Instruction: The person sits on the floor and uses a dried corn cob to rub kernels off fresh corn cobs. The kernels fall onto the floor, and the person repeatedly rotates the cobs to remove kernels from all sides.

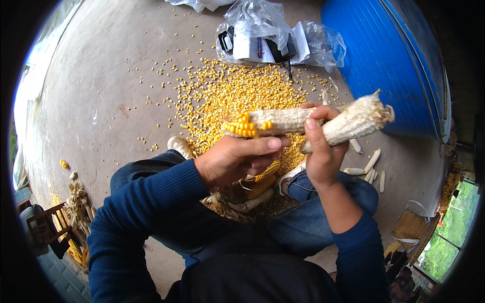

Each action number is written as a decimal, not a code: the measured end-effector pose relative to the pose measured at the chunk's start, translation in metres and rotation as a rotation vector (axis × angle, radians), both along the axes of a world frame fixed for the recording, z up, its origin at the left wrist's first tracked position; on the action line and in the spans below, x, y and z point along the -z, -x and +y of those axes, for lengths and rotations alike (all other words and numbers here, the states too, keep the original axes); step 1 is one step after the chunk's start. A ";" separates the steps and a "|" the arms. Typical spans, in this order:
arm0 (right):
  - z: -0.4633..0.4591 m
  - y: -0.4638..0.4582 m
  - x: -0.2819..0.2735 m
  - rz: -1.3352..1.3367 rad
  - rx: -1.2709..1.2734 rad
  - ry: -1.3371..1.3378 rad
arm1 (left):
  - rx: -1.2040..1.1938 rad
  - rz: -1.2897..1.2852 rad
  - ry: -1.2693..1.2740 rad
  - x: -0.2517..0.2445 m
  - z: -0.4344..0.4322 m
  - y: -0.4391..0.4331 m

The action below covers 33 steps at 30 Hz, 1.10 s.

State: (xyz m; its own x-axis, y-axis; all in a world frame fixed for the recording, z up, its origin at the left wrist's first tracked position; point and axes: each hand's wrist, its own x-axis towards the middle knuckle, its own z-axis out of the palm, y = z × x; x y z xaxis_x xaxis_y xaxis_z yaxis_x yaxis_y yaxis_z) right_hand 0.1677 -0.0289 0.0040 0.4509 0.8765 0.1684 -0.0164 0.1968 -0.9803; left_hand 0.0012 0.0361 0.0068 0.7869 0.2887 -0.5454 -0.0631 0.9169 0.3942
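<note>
My right hand point(324, 146) grips a bare corn cob point(354, 123) tilted up to the right, and its fingers also wrap the right end of a second cob. That partly shelled corn cob point(280, 119) lies crosswise, with yellow kernels point(242, 126) left mostly at its left end. Just below it is my left hand point(244, 157), thumb stretched along the cob's lower edge and fingers curled. Whether those fingers grip the cob is hidden. Beneath the hands, loose kernels point(235, 89) spread over the concrete floor. Unshelled ears of corn point(267, 176) with husks lie between my legs.
A plastic bag point(257, 17) lies over papers and black objects beyond the kernels. At the right stands a large blue container point(379, 68). Several bare cobs point(373, 161) lie beside my right knee. Corn husks point(77, 200) and a wooden chair point(47, 225) are at the left, a woven basket point(409, 227) lower right.
</note>
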 end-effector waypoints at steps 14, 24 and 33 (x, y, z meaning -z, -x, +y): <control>-0.006 -0.015 -0.009 -0.449 -0.239 -0.102 | 0.035 -0.077 0.041 0.026 0.006 0.016; 0.002 -0.018 -0.002 -0.012 -0.086 -0.100 | 0.069 -0.066 -0.093 -0.009 0.006 0.011; 0.006 -0.032 -0.002 0.245 -0.133 0.019 | 0.248 -0.159 0.055 0.002 0.010 0.019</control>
State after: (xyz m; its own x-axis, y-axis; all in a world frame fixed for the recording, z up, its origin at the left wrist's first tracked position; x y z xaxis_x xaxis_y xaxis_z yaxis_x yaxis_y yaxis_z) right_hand 0.1994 -0.0234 0.0062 0.3570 0.9327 0.0515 -0.2780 0.1587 -0.9474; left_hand -0.0182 0.0465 0.0046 0.9068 0.0500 -0.4187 0.1086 0.9317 0.3467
